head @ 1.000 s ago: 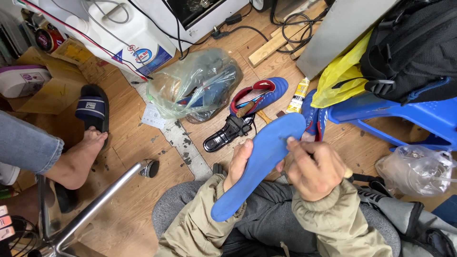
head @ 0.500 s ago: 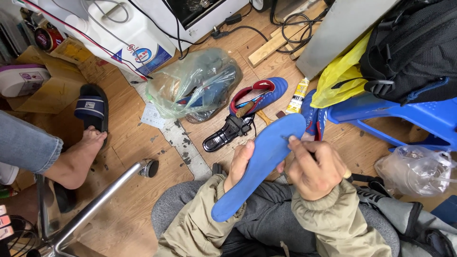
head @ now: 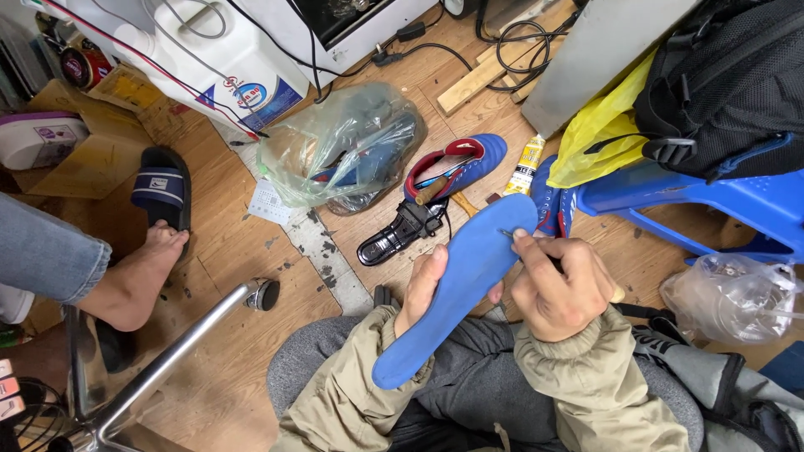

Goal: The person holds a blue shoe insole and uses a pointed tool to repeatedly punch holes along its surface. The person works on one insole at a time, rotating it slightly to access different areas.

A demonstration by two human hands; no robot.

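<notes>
A long blue shoe insole (head: 459,285) lies slanted over my lap, toe end up to the right. My left hand (head: 421,286) grips its left edge from underneath, thumb along the rim. My right hand (head: 563,286) is closed around a small thin tool, whose metal tip touches the insole's upper right edge; a pale handle end shows below the fist. Just beyond on the floor lies a blue shoe with red lining (head: 459,164).
A clear plastic bag with shoes (head: 343,151) lies on the wooden floor, a black shoe sole (head: 397,234) beside it. A glue tube (head: 526,166), a blue plastic chair (head: 712,205), a black backpack (head: 729,84) and another person's bare foot (head: 134,280) near a sandal (head: 161,191) surround me.
Nothing has visibly changed; both hands keep their hold on the insole and the tool.
</notes>
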